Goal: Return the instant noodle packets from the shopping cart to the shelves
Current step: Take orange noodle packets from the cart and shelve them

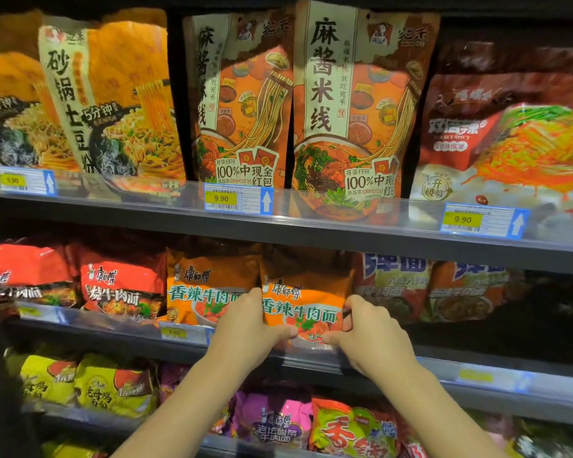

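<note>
An orange instant noodle packet [303, 304] with green lettering stands upright on the middle shelf [444, 365], just behind its clear front lip. My left hand [250, 320] grips its left edge, thumb across the lower front. My right hand [366, 328] grips its right edge, thumb at the bottom corner. A matching orange packet [205, 289] stands right beside it on the left. The shopping cart is out of view.
Red packets [119, 285] fill the middle shelf's left, blue-lettered ones [394, 285] its right, with a dark gap [549, 309] far right. Tall pouches [354, 104] line the upper shelf above price tags [237, 198]. Yellow, purple and green packets [351, 428] sit on the lower shelf.
</note>
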`<state>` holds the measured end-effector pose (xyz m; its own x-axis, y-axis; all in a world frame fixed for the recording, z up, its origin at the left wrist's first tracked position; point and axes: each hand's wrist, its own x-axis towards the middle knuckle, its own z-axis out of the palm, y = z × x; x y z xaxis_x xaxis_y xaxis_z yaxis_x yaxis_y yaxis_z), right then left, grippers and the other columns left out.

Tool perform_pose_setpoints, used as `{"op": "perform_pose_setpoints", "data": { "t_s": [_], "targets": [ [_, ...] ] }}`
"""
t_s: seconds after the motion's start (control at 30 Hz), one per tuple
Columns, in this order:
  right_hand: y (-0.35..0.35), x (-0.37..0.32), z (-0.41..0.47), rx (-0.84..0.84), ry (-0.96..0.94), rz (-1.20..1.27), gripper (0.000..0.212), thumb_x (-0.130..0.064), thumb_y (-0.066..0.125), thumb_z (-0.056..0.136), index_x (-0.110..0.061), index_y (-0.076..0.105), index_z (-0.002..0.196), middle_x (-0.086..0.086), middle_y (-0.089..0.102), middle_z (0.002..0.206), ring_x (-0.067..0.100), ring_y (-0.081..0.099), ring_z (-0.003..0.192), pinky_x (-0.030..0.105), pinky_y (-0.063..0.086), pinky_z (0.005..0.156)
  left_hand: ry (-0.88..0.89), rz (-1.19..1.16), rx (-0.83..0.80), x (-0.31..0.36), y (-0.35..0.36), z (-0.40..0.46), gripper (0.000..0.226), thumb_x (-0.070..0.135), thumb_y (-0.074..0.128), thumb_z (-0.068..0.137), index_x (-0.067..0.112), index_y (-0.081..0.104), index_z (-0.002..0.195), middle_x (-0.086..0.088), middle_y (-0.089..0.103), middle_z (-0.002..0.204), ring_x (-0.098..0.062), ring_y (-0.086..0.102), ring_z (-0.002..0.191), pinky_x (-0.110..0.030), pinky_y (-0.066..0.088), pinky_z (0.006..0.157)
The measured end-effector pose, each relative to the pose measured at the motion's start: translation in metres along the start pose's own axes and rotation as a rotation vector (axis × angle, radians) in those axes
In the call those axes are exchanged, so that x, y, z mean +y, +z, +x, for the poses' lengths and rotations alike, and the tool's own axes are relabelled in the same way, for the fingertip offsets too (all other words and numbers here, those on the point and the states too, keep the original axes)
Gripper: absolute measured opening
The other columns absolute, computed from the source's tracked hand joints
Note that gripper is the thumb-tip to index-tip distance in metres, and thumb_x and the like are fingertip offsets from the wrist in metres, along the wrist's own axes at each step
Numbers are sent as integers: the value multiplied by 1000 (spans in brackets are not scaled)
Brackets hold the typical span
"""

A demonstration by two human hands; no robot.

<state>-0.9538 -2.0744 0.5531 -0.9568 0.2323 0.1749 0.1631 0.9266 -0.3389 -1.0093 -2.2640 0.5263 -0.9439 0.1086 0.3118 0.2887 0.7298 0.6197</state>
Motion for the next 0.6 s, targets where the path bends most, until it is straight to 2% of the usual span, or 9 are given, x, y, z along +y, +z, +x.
{"op": "perform_pose_setpoints", "data": {
  "t_s": [0.1,0.17,0.27,0.33,0.4,0.5,0.6],
  "targets": [
    [-6,-5,9,-51,40,64,49,-53,82,80,-29,52,109,-4,68,112,19,69,98,43,60,88,-39,42,1,9,-2,8,56,52,88,71,24,58,108,6,67,105,-16,68,94,-34,60,83],
    [-8,-5,11,-79,51,105,48,-52,84,79,-29,52,107,-5,68,110,17,70,95,42,61,86,-50,54,-6,11,-4,8,56,54,88,70,24,56,105,5,66,105,-16,67,94,-36,60,83],
    [-10,0,6,-88,42,90,48,-56,82,78,-31,53,108,-8,69,109,13,70,93,40,61,84,-22,15,-17,7,-8,-1,53,53,88,72,28,56,107,11,67,103,-10,66,92,-27,58,80],
    [-16,2,-1,-79,21,64,51,-59,81,78,-32,52,110,-11,68,109,11,68,91,34,59,78,13,-6,-13,4,-14,-8,49,52,87,74,30,58,106,15,69,101,-5,64,88,-21,53,75],
    [-22,3,-9,-42,-10,24,60,-64,79,77,-31,50,118,-11,66,116,13,68,99,31,54,75,37,-6,1,2,-21,-15,46,53,86,74,30,64,108,16,72,102,-3,66,89,-22,54,78],
    [-30,4,-22,59,-70,-50,74,-72,75,76,-31,46,131,-10,64,127,17,66,112,34,55,81,52,-4,77,4,-33,-25,58,51,86,75,27,66,124,13,73,116,-8,69,104,-25,54,86],
    [-36,8,-32,85,-131,-141,87,-76,69,77,-31,39,144,-7,59,137,20,60,123,38,53,93,81,65,182,0,-44,-37,84,56,84,75,24,52,145,8,62,139,-14,61,122,-33,52,99]
  ]
}}
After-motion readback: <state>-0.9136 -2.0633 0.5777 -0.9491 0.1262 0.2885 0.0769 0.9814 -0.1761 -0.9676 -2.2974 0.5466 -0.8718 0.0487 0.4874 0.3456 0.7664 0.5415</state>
